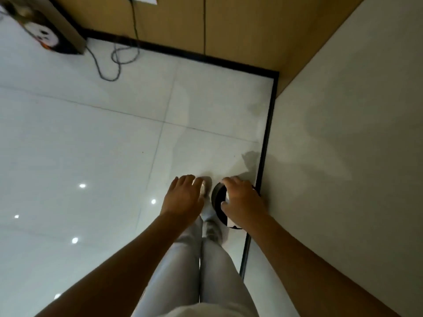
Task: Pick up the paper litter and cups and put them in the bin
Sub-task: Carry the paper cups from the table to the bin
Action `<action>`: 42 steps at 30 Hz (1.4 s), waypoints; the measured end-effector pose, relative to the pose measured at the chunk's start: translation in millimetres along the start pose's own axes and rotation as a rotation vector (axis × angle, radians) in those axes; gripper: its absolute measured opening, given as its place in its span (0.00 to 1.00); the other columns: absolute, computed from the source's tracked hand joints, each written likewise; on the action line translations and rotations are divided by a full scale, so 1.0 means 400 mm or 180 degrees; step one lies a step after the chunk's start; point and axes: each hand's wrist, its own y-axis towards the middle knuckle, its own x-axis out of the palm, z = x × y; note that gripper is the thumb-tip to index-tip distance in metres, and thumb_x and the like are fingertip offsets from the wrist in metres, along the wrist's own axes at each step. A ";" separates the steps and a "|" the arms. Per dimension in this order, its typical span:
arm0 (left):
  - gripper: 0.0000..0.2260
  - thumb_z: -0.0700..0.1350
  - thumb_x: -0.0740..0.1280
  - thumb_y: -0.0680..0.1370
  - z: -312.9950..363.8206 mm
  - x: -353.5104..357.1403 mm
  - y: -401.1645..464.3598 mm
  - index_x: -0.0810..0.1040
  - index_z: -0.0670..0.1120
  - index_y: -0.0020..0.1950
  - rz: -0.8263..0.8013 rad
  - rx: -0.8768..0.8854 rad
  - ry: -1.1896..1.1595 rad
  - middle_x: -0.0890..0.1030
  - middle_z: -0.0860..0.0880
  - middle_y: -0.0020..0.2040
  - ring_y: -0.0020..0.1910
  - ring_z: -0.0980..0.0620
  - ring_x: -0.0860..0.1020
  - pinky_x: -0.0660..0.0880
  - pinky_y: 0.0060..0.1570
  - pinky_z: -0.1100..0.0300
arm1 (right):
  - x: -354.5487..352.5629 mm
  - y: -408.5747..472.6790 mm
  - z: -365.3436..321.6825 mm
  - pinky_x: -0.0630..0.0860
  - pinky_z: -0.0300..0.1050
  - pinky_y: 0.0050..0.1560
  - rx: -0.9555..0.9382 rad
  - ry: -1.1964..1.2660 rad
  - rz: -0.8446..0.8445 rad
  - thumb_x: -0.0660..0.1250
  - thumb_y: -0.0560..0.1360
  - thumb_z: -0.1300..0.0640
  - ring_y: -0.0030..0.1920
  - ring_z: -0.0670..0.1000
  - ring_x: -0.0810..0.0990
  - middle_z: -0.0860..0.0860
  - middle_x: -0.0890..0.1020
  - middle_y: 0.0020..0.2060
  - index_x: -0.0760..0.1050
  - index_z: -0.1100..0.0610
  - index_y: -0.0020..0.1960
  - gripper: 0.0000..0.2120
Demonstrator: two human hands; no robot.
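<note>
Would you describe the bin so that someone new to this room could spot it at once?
Follow the black skirting along the right-hand wall down toward the person's feet. The bin stands on the white tiled floor right against that skirting, partly under the right hand. It is round with a dark rim and dark inside, the only round dark thing on this side of the room.
</note>
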 end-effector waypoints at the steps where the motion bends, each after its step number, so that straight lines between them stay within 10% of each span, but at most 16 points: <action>1: 0.22 0.51 0.57 0.82 -0.011 -0.026 -0.057 0.60 0.48 0.75 0.0062 -0.0179 -0.0037 0.66 0.49 0.72 0.72 0.50 0.63 0.56 0.71 0.59 | -0.020 -0.029 -0.052 0.72 0.50 0.62 -0.0172 -0.0140 -0.0008 0.64 0.77 0.55 0.66 0.57 0.68 0.52 0.69 0.68 0.62 0.53 0.72 0.25; 14: 0.19 0.52 0.60 0.80 -0.374 -0.148 -0.795 0.69 0.45 0.68 0.0907 -0.2154 -0.0809 0.73 0.47 0.64 0.65 0.47 0.69 0.65 0.65 0.56 | 0.032 -0.314 -0.796 0.72 0.50 0.56 -0.1847 -0.1652 -0.0348 0.63 0.77 0.58 0.63 0.57 0.68 0.53 0.69 0.64 0.64 0.54 0.69 0.21; 28: 0.18 0.51 0.59 0.80 -0.887 0.064 -1.606 0.70 0.44 0.67 0.1436 -0.3892 -0.1653 0.74 0.46 0.61 0.60 0.46 0.73 0.69 0.58 0.56 | 0.557 -0.639 -1.612 0.72 0.50 0.59 -0.3334 -0.2327 -0.0795 0.62 0.76 0.57 0.63 0.57 0.68 0.53 0.69 0.65 0.64 0.54 0.70 0.22; 42: 0.17 0.51 0.59 0.80 -1.390 0.158 -1.915 0.70 0.44 0.66 0.1498 -0.4801 -0.2407 0.74 0.46 0.61 0.61 0.47 0.71 0.68 0.59 0.56 | 0.917 -0.640 -2.259 0.70 0.50 0.60 -0.4066 -0.3031 -0.1240 0.63 0.76 0.55 0.64 0.58 0.67 0.53 0.68 0.67 0.61 0.53 0.73 0.26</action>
